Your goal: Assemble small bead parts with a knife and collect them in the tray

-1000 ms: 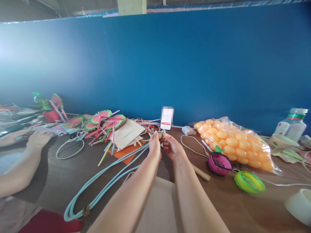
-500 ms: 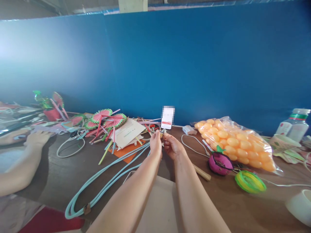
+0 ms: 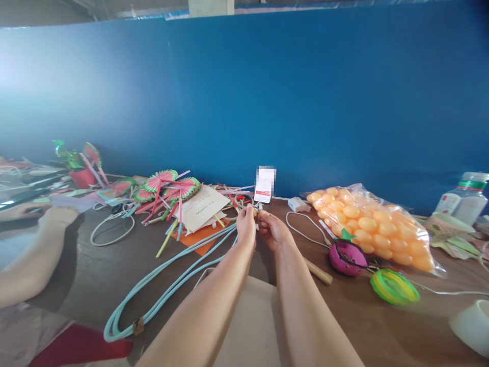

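Observation:
My left hand (image 3: 246, 226) and my right hand (image 3: 273, 229) meet at the middle of the table, both closed in a pinch. Between their fingertips is a small gold-coloured metallic piece (image 3: 256, 211), too small for me to name its kind. Just beyond the fingers a phone (image 3: 263, 186) with a lit screen leans upright. A looped bundle of light blue cords (image 3: 168, 275) runs from beside my left hand toward the front left. Below my forearms sits a cardboard box (image 3: 252, 321), partly hidden by them.
To the left lie watermelon-patterned paper fans (image 3: 182, 189), papers (image 3: 200, 209) and an orange sheet (image 3: 198, 242). Rightward are a bag of orange balls (image 3: 367, 224), a purple pouch (image 3: 347, 257), a green mesh roll (image 3: 395, 286) and a bottle (image 3: 464, 196). Another person's arm (image 3: 42, 255) rests at far left.
My hands stay together at nearly the same spot with the small piece. At far left, the other person's hand has shifted slightly and its fingers look more curled.

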The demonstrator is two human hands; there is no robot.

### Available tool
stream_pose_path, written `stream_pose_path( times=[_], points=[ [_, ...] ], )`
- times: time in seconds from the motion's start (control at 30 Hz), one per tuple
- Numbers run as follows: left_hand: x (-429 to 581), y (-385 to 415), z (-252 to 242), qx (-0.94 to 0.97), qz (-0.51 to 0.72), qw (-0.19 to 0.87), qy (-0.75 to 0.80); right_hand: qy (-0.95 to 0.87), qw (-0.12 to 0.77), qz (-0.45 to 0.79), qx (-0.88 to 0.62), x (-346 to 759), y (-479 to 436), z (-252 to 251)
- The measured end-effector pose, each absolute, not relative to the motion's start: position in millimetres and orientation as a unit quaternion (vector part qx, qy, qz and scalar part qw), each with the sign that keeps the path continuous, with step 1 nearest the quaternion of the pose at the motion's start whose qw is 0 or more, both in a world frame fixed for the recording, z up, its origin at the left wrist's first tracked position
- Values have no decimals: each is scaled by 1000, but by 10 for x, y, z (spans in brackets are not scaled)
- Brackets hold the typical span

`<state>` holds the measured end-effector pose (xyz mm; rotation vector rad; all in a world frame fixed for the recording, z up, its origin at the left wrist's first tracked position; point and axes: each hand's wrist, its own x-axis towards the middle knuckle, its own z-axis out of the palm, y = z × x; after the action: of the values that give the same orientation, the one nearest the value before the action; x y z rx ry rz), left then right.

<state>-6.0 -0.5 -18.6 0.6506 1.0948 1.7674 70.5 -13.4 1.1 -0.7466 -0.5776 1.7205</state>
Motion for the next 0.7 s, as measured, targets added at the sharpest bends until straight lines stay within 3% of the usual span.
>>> stream_pose_path(
  times=[0.7],
  points=[
    [-57, -32, -159, 279, 721, 444, 452, -282, 548, 731, -293, 724, -129, -11]
  ],
)
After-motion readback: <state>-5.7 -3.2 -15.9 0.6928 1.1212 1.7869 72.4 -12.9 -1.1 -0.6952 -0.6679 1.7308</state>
